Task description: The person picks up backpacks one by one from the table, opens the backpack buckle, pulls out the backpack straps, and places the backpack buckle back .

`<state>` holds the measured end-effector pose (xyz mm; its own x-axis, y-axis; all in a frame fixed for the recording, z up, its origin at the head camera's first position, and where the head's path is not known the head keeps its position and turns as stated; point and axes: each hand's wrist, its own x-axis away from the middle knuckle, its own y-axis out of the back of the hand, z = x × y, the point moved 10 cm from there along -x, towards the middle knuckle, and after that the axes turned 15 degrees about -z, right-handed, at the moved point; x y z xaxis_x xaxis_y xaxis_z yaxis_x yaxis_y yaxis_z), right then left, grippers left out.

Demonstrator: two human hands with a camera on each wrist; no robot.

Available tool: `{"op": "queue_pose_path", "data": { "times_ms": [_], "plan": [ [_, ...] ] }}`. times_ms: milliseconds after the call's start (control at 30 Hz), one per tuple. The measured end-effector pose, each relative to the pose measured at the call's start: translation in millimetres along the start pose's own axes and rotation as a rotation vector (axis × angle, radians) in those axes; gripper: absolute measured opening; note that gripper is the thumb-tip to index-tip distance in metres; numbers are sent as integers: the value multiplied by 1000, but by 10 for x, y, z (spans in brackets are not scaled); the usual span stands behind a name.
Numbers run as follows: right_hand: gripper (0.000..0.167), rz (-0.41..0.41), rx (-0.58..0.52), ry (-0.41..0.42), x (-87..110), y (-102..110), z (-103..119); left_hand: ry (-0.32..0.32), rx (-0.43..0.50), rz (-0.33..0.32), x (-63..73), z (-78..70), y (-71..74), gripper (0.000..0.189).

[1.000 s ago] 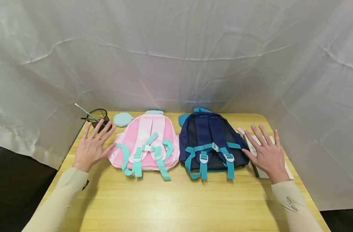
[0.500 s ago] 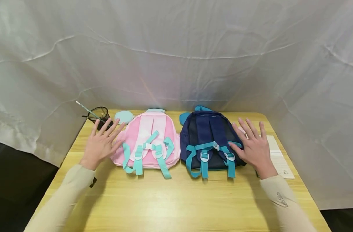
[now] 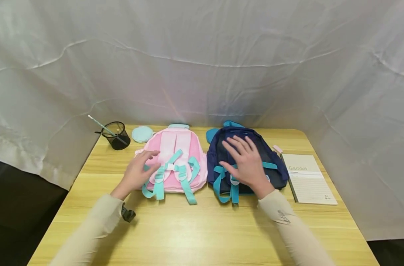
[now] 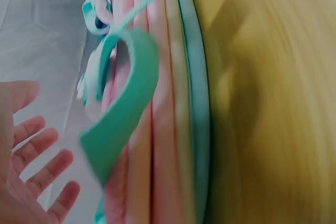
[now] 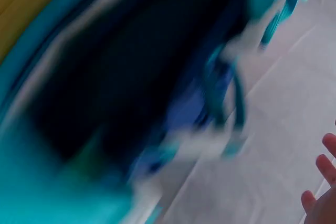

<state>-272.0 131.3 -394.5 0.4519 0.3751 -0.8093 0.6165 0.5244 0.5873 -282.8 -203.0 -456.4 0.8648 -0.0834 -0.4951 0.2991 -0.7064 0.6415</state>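
A pink backpack (image 3: 165, 147) with mint straps lies strap side up on the table. My left hand (image 3: 139, 170) is over its left side, fingers parted from the thumb and nothing in them. In the left wrist view the backpack's layered side (image 4: 160, 108) and a loose mint strap (image 4: 131, 93) show beside the left fingers (image 4: 50, 169). Right of it lies a navy backpack (image 3: 218, 147) with turquoise straps, also strap side up. Over its middle my right hand (image 3: 244, 162) is spread, holding nothing and covering part of the straps. The right wrist view is blurred.
A black mesh pen holder (image 3: 119, 141) with a pencil (image 3: 100, 124) stands at the back left, near a round light-blue pouch (image 3: 142, 134). At the right lie a notebook (image 3: 310, 181) and a small pink eraser-like block (image 3: 277, 149). Grey curtains (image 3: 222, 55) hang behind the wooden table (image 3: 188, 229).
Both hands have moved inward, the left to the pink backpack's side and the right from the notebook to over the navy backpack. The backpacks have stayed in place.
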Motion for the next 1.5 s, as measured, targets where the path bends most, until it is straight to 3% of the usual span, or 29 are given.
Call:
{"op": "queue_pose_path", "data": {
  "times_ms": [167, 367, 700, 1100, 1500],
  "plan": [
    [63, 80, -69, -21, -105, -364, 349, 65, 131, 40, 40, 24, -196, 39],
    [56, 174, -126, -64, -161, -801, 717, 73, 104, 37, 84, 103, -328, 35],
    [49, 341, -131, -86, -106, -1387, 1114, 52, 115, 4, 86, 117, -381, 28],
    [38, 385, -195, -159, -85, -1630, 1198, 82, 130, 24, 126, 166, -432, 23],
    [29, 422, -311, -348, -97, -1722, 1047, 34, 123, 93, 41, 133, -509, 21]
  ]
}}
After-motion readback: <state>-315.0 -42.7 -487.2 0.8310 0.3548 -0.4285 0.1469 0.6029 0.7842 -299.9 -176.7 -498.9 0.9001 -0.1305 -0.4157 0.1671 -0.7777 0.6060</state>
